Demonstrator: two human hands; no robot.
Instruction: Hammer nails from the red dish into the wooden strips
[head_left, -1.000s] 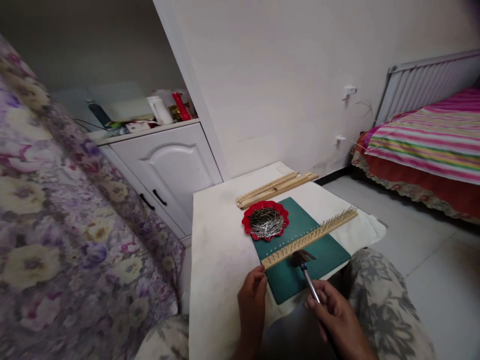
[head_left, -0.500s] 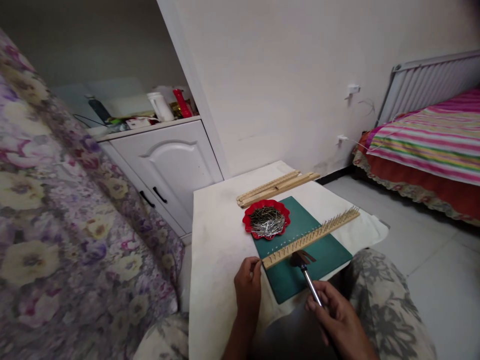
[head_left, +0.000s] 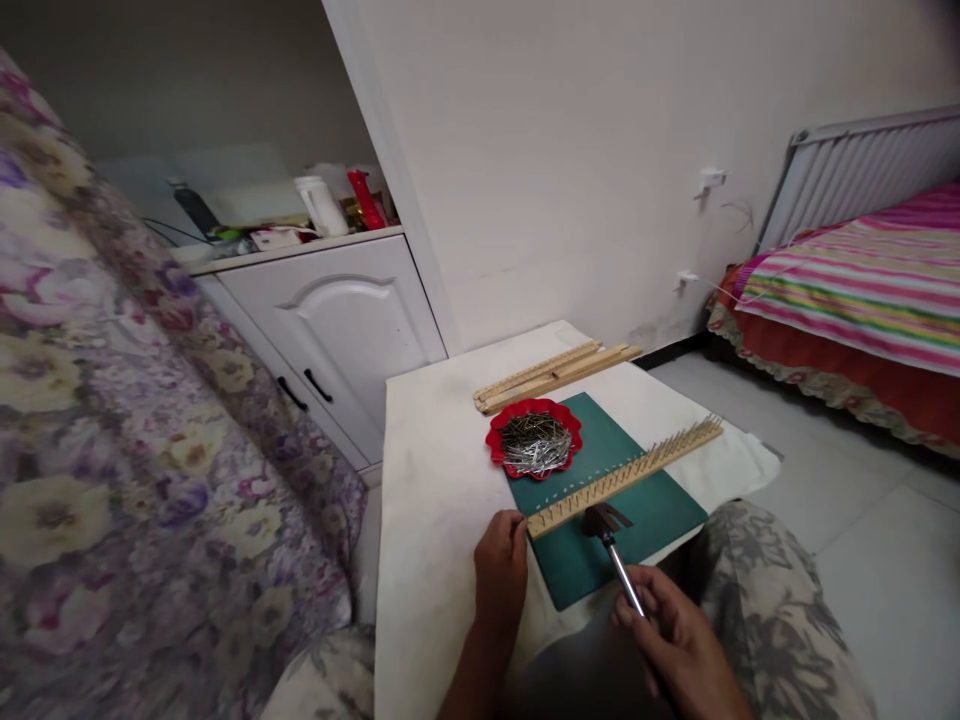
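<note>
My right hand (head_left: 667, 625) is wrapped round the handle of a claw hammer (head_left: 621, 573). The hammer's dark head is over the green mat, just on the near side of a wooden strip (head_left: 628, 484). Nails stand in rows along this strip, taller toward its far right end. At its near left end my left hand (head_left: 504, 548) is closed, thumb and fingers pinching the strip's tip. Beneath the strip lies the green mat (head_left: 592, 420). A red scalloped bowl (head_left: 495, 440) full of loose nails rests partly on the mat's far left corner.
Several wooden strips (head_left: 555, 378) lie at the back of the cloth-covered table (head_left: 435, 500). To the left hang a flowered curtain (head_left: 112, 450) and a white cabinet (head_left: 337, 330). A bed (head_left: 862, 290) stands at the right. My knee (head_left: 772, 590) is close to the table's right edge.
The view has shifted very slightly. My left hand stays at the strip's end, and the hammer in my right hand keeps nearly the same place beside the strip.
</note>
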